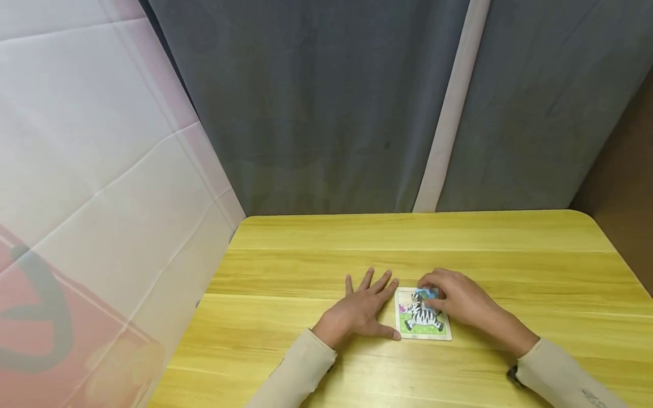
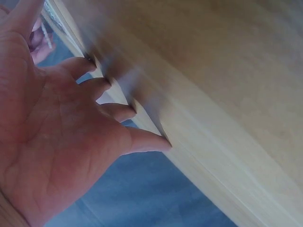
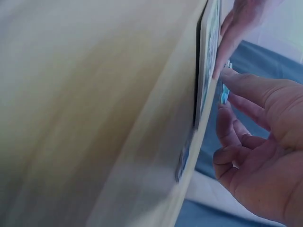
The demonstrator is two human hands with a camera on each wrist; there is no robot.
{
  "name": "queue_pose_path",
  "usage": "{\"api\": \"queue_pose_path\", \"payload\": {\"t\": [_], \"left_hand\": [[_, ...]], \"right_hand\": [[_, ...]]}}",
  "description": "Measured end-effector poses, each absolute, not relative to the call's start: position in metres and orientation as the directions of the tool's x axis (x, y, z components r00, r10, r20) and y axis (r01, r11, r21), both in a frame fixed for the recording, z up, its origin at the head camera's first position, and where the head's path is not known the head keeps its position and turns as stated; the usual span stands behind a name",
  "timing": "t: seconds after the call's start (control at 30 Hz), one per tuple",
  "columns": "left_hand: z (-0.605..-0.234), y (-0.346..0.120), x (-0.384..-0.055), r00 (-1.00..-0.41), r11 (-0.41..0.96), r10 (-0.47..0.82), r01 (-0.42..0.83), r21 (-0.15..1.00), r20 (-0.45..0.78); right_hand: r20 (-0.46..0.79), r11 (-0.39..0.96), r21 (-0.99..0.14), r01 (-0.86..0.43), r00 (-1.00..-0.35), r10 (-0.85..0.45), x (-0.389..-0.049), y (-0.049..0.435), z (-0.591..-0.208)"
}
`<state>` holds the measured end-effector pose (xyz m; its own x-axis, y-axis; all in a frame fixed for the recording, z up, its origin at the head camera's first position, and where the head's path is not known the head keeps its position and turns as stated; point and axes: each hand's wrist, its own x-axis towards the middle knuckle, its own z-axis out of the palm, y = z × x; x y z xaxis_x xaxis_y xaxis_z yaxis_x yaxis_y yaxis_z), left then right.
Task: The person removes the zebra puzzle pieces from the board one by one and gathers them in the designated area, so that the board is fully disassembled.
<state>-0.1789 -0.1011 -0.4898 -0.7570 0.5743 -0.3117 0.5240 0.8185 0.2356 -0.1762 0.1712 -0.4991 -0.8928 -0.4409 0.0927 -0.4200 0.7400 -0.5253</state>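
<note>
A small square jigsaw puzzle board (image 1: pixel 428 338) with a zebra picture lies on the table in the head view. My left hand (image 1: pixel 359 311) is spread flat at its left side, index fingertip by the upper left corner and thumb by the lower left one. With thumb and fingers, my right hand (image 1: pixel 464 297) pinches a bluish puzzle piece (image 3: pixel 225 97) above the board's upper right part. That hand hides part of the picture. Pale bare board shows at the upper left. In the right wrist view a thin blue-edged flat piece (image 3: pixel 183 158) lies on the table beside the board.
The yellow wood-grain table (image 1: pixel 285 260) extends around both hands. Behind its far edge hangs a grey curtain (image 1: pixel 316 113) with a pale vertical strip (image 1: pixel 454 107). A white printed cloth (image 1: pixel 102 141) stands on the left, and a brown panel (image 1: pixel 622 198) on the right.
</note>
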Motion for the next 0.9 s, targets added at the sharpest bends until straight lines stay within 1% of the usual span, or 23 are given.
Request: {"api": "queue_pose_path", "payload": {"t": [0.13, 0.37, 0.5, 0.67, 0.9], "left_hand": [[-0.49, -0.102, -0.178, -0.757, 0.818, 0.575, 0.527, 0.232, -0.309], [-0.491, -0.102, -0.178, -0.756, 0.816, 0.578, 0.534, 0.221, -0.307], [-0.491, -0.102, -0.178, -0.754, 0.815, 0.58, 0.533, 0.228, -0.308], [-0.492, -0.102, -0.178, -0.756, 0.816, 0.578, 0.534, 0.222, -0.307], [-0.493, -0.102, -0.179, -0.756, 0.813, 0.582, 0.533, 0.235, -0.299]], "right_hand": [[0.107, 0.745, -0.538, -0.396, -0.908, -0.405, -0.173, 0.19, -0.497], [0.13, 0.798, -0.49, -0.351, -0.935, -0.331, -0.168, 0.231, -0.494], [0.142, 0.821, -0.455, -0.345, -0.938, -0.316, -0.167, 0.249, -0.494], [0.12, 0.84, -0.421, -0.343, -0.939, -0.323, -0.168, 0.26, -0.498], [0.097, 0.85, -0.408, -0.334, -0.941, -0.323, -0.168, 0.266, -0.503]]}}
